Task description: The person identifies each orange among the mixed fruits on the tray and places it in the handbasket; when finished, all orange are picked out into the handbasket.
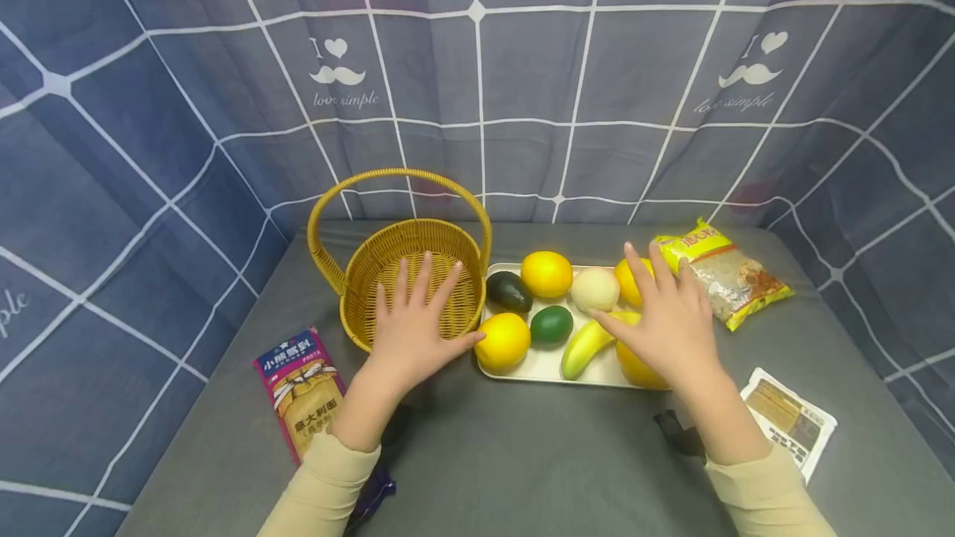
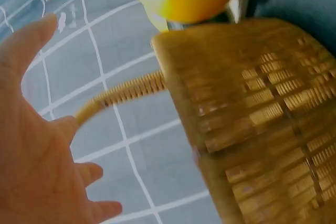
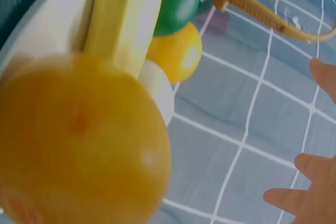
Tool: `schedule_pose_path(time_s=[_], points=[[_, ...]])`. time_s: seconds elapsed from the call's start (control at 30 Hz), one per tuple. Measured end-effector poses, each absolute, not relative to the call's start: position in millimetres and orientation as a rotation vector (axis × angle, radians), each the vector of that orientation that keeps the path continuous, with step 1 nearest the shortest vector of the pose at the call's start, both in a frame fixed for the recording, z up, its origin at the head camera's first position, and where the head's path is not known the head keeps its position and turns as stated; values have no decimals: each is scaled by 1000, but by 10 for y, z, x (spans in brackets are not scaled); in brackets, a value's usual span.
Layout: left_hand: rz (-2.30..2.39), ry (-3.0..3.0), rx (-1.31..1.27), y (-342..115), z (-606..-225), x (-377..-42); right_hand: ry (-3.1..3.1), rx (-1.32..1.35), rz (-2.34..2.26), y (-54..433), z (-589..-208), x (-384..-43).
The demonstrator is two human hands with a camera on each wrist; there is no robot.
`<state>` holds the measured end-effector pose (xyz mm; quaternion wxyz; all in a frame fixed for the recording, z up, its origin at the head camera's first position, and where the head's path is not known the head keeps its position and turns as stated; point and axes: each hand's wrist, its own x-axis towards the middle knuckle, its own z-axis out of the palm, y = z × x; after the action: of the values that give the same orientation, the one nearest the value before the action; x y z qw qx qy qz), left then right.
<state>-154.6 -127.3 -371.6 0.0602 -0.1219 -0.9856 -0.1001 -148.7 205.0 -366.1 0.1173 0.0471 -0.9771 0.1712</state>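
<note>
My left hand (image 1: pixel 413 336) has its fingers spread above the front of a woven basket (image 1: pixel 356 305) with a tall arched handle. It holds nothing, and the basket wall fills much of the left wrist view. My right hand (image 1: pixel 677 328), also spread and holding nothing, hovers over the right end of a white tray (image 1: pixel 455 381). On that tray lie yellow round fruits (image 1: pixel 547 273), a dark avocado (image 1: pixel 509 292), a green oval fruit (image 1: pixel 551 326), a pale round fruit (image 1: pixel 594 289) and a banana (image 1: pixel 585 350). An orange-yellow fruit (image 3: pixel 84 140) looms large in the right wrist view, partly hidden by my hand in the head view.
A pasta packet (image 1: pixel 302 392) lies on the left, partly under my forearm, with a dark purple package (image 1: pixel 373 491) beside it. To the right are a yellow-ended clear bag (image 1: pixel 734 276) and a white package (image 1: pixel 791 421). Tile-patterned curtains (image 1: pixel 537 65) surround the grey table (image 1: pixel 537 454).
</note>
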Motion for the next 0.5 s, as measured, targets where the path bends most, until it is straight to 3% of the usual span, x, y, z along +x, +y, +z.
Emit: schedule_pose_path(time_s=[0.5], points=[[-797, -2993, 9, -2028, -3802, -1323, -2761, -21, 838, 2505, -3769, -1313]])
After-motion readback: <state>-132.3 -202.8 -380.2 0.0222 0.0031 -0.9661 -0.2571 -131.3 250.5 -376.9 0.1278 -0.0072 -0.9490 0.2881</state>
